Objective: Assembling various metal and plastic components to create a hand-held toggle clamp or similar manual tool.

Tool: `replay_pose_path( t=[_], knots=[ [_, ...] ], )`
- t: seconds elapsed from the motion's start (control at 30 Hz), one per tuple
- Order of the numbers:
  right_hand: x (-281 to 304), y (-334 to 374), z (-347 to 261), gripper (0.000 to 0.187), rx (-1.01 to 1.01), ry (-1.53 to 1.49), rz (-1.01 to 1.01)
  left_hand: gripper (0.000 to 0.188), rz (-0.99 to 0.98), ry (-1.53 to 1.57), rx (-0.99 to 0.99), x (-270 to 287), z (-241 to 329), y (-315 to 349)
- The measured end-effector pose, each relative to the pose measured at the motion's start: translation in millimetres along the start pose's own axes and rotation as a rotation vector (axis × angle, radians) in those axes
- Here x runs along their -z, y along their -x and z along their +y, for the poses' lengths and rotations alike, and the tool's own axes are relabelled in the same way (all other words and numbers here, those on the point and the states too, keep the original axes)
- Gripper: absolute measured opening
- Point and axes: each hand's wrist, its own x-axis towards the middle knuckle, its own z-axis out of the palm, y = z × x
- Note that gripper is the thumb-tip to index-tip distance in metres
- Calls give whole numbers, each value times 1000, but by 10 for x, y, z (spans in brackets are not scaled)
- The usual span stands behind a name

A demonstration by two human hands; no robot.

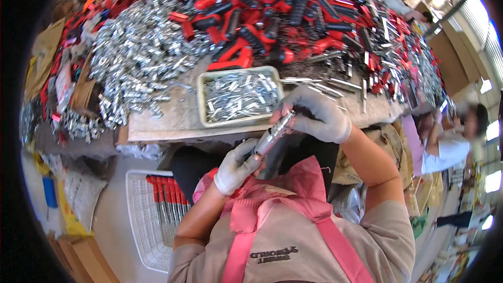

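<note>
Both hands wear pale gloves and meet in front of my chest, near the table's front edge. My left hand is closed round the lower end of a shiny metal tube, which tilts up to the right. At the tube's upper end, the fingers of my right hand pinch round it; a smaller part there is too hidden to name. Just beyond the hands stands a cream tray of small metal pins. A long dark shape lies below the tube, partly covered by it.
Silver metal fittings are heaped at the left. Red-and-black handles pile up at the back. Loose metal rods lie right of the tray. A white basket on the floor holds red-handled tools. Another person sits at the right.
</note>
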Motion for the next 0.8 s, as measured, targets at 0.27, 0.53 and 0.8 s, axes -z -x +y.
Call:
replay_pose_path(
  t=[0.27,0.53,0.8],
  knots=[
    [144,761,125,17,124,190,108,37,-182,-41,58,-217,-177,-180],
    [142,1173,241,19,76,207,281,35,-238,-314,86,-462,-281,-366],
    [295,1455,129,15,241,333,595,33,-211,-374,143,-557,-371,-385]
  ],
)
